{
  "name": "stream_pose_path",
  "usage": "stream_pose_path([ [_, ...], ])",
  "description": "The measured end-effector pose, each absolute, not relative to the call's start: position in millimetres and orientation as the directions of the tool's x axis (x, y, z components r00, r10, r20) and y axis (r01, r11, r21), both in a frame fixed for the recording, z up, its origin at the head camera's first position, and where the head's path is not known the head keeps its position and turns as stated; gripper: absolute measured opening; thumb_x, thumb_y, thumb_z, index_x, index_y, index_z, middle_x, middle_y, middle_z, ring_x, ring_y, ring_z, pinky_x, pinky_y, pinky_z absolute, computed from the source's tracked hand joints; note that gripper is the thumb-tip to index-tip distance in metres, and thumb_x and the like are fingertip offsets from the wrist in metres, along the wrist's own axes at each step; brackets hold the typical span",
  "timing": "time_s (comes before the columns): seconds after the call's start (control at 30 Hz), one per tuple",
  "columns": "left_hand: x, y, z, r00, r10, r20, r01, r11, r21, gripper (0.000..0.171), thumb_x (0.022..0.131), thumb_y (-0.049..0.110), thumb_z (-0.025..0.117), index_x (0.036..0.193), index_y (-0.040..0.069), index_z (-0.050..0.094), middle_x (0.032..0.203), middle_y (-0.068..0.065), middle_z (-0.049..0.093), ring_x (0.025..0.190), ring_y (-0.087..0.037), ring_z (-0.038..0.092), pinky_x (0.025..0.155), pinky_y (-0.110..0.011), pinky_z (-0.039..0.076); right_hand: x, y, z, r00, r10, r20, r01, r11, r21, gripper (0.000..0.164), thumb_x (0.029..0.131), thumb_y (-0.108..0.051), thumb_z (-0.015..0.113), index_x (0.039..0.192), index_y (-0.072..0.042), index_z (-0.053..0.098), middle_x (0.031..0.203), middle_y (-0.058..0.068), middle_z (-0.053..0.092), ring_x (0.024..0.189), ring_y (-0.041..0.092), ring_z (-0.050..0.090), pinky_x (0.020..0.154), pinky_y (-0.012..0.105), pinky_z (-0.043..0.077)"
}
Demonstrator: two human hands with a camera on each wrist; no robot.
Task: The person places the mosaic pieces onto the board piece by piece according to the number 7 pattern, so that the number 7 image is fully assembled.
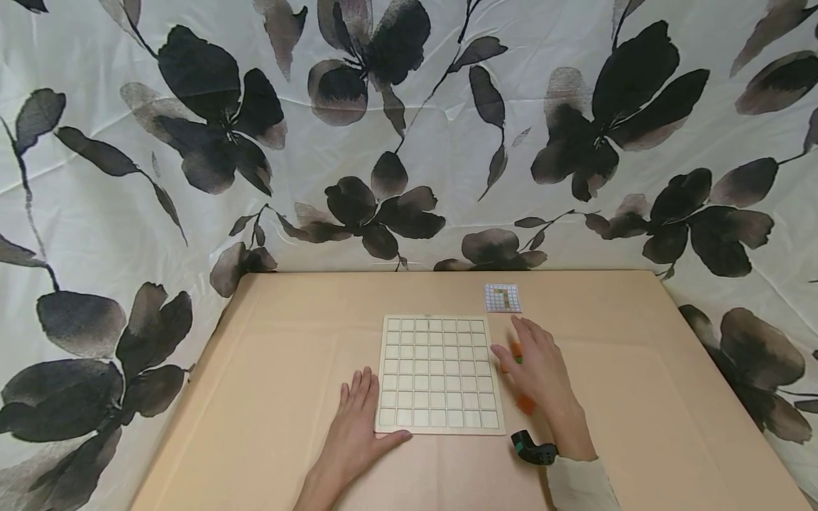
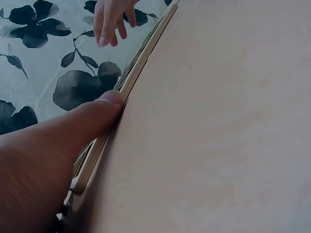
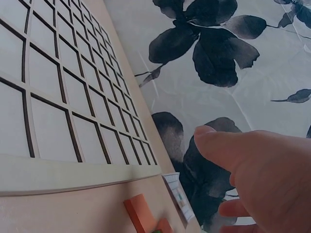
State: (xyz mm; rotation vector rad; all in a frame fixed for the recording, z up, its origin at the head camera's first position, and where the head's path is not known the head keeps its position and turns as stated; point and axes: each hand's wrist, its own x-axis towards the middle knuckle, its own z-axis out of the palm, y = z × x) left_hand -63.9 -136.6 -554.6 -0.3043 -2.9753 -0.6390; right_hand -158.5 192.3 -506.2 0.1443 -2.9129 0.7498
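Observation:
A pale wooden grid board (image 1: 441, 375) with rows of square cells lies on the table. My left hand (image 1: 355, 433) rests along its left side, fingers extended and the thumb at the front left corner. In the left wrist view, the thumb (image 2: 99, 114) touches the board's edge (image 2: 146, 54). My right hand (image 1: 542, 365) hovers just right of the board with loosely bent fingers, over several small orange pieces and a green one (image 1: 519, 360). One orange piece (image 1: 525, 404) shows below the palm; an orange block (image 3: 140, 213) also appears in the right wrist view, apart from the fingers.
Beyond the board's far right corner lies a small printed card (image 1: 503, 298) with a coloured grid pattern. The tan table (image 1: 287, 341) ends at a floral cloth (image 1: 447, 156) behind. A black device (image 1: 533, 450) is on my right wrist.

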Motion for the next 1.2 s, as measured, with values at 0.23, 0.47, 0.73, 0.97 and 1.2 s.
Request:
stream_pose_path([
  [0.23, -63, -137, -555, -0.97, 0.191, 0.151, 0.236, 0.892, 0.385, 0.116, 0.074, 0.075, 0.069, 0.151, -0.005, 0.037, 0.162, -0.023, 0.031, 0.153, -0.037, 0.024, 0.127, -0.053, 0.019, -160, 195, -508, -0.991, -0.043, 0.128, -0.099, 0.873, -0.477, 0.075, 0.095, -0.042, 0.066, 0.151, 0.0, 0.039, 0.151, 0.027, 0.043, 0.137, 0.048, 0.04, 0.113, 0.067, 0.037],
  [0.47, -63, -137, -557, -0.958, 0.201, 0.207, 0.266, 0.89, 0.37, 0.114, 0.074, 0.074, 0.069, 0.148, -0.007, 0.041, 0.158, -0.025, 0.036, 0.15, -0.041, 0.031, 0.124, -0.056, 0.025, -161, 198, -510, -0.992, -0.033, 0.119, -0.088, 0.866, -0.493, 0.071, 0.096, -0.038, 0.066, 0.15, 0.0, 0.04, 0.148, 0.028, 0.046, 0.134, 0.049, 0.043, 0.109, 0.067, 0.04],
  [0.73, -63, -138, -558, -0.958, 0.2, 0.206, 0.264, 0.895, 0.36, 0.112, 0.075, 0.074, 0.069, 0.148, -0.007, 0.041, 0.159, -0.024, 0.036, 0.15, -0.039, 0.031, 0.125, -0.052, 0.024, -162, 202, -513, -0.993, -0.041, 0.11, -0.091, 0.858, -0.506, 0.065, 0.096, -0.034, 0.066, 0.147, 0.0, 0.045, 0.143, 0.028, 0.049, 0.129, 0.048, 0.046, 0.107, 0.065, 0.044],
  [0.97, -63, -138, -557, -0.96, 0.201, 0.193, 0.259, 0.899, 0.352, 0.112, 0.075, 0.073, 0.069, 0.149, -0.006, 0.041, 0.16, -0.023, 0.035, 0.152, -0.037, 0.029, 0.126, -0.048, 0.023, -163, 204, -515, -0.996, -0.053, 0.069, -0.082, 0.844, -0.53, 0.061, 0.095, -0.031, 0.068, 0.144, -0.001, 0.049, 0.14, 0.024, 0.052, 0.129, 0.043, 0.048, 0.107, 0.062, 0.048],
  [1.2, -63, -137, -556, -0.962, 0.205, 0.179, 0.257, 0.898, 0.358, 0.113, 0.076, 0.074, 0.067, 0.15, -0.006, 0.04, 0.161, -0.023, 0.033, 0.153, -0.036, 0.027, 0.127, -0.047, 0.021, -163, 202, -514, -0.998, -0.064, 0.015, -0.062, 0.829, -0.556, 0.051, 0.095, -0.028, 0.069, 0.137, -0.003, 0.057, 0.13, 0.016, 0.057, 0.117, 0.033, 0.056, 0.103, 0.053, 0.054],
])
